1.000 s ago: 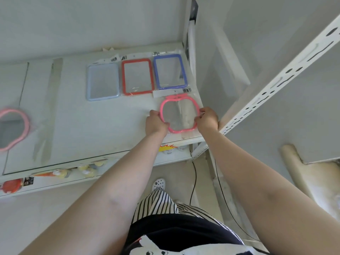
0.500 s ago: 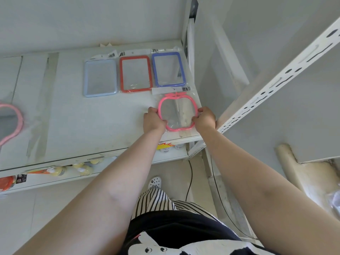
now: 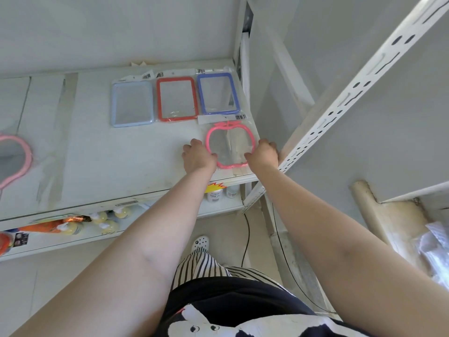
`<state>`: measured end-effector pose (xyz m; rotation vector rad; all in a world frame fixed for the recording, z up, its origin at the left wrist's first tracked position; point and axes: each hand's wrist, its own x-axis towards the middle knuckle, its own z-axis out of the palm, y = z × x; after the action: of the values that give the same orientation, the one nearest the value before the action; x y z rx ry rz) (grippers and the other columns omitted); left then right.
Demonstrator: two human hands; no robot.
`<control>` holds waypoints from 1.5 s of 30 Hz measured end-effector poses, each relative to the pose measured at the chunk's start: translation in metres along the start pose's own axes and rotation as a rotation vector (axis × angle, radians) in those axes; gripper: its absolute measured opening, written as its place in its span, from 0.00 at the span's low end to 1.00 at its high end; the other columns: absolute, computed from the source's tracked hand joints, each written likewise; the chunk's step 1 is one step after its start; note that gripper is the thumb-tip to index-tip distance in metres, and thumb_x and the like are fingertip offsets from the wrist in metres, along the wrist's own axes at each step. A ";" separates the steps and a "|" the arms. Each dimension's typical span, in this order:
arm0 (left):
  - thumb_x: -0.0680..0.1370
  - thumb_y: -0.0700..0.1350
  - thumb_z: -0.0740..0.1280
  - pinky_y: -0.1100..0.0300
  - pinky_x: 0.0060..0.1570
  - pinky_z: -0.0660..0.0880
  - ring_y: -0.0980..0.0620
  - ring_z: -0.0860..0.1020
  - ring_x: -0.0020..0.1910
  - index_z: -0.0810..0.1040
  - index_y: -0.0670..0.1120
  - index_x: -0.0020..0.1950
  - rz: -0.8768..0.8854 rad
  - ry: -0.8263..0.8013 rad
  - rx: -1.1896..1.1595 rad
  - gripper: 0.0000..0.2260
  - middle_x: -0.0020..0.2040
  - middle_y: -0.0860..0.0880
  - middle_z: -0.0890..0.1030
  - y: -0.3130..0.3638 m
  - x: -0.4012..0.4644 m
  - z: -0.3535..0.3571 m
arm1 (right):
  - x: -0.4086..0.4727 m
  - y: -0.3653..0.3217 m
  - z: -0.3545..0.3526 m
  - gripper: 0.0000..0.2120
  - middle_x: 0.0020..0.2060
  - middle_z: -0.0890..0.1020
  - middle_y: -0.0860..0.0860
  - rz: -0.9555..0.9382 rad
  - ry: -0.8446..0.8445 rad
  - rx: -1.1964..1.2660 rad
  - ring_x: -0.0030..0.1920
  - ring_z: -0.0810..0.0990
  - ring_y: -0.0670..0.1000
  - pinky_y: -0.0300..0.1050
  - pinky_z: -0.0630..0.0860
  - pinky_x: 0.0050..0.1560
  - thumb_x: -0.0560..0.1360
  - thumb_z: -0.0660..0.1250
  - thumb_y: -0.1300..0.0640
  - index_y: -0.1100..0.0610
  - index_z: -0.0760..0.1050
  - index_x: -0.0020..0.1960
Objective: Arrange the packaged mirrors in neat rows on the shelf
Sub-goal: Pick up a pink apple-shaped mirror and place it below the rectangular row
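The pink apple-shaped mirror [image 3: 230, 145] lay flat at the shelf's [image 3: 102, 156] front right corner, stem toward the back; my left hand [image 3: 198, 157] and right hand [image 3: 263, 154] pinched its sides with curled fingers.

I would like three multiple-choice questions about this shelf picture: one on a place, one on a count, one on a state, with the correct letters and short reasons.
1. Where does the pink apple-shaped mirror lie?
A. in front of the blue mirror
B. behind the red mirror
C. on the floor

2. How many rectangular mirrors form the back row?
A. two
B. three
C. five

3. How is the apple-shaped mirror held?
A. by no hand
B. by one hand
C. by both hands

Answers:
1 A: it sits nearer the shelf edge, below the blue frame.
2 B: light-blue mirror, red, blue.
3 C: left hand and right hand grip its sides.
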<state>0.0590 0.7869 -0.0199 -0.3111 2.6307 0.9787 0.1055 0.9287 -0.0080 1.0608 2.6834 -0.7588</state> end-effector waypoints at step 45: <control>0.74 0.43 0.66 0.55 0.56 0.72 0.43 0.75 0.63 0.72 0.46 0.66 -0.079 0.355 0.021 0.20 0.63 0.45 0.78 -0.536 -0.072 -0.453 | -0.416 -0.411 0.316 0.19 0.59 0.78 0.51 -0.937 -0.383 -0.252 0.56 0.78 0.53 0.47 0.75 0.53 0.76 0.65 0.52 0.52 0.72 0.65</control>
<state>0.1925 0.0954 0.0115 -0.6313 2.9136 0.9422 0.1220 0.2650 0.0182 -0.4283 2.7177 -0.6049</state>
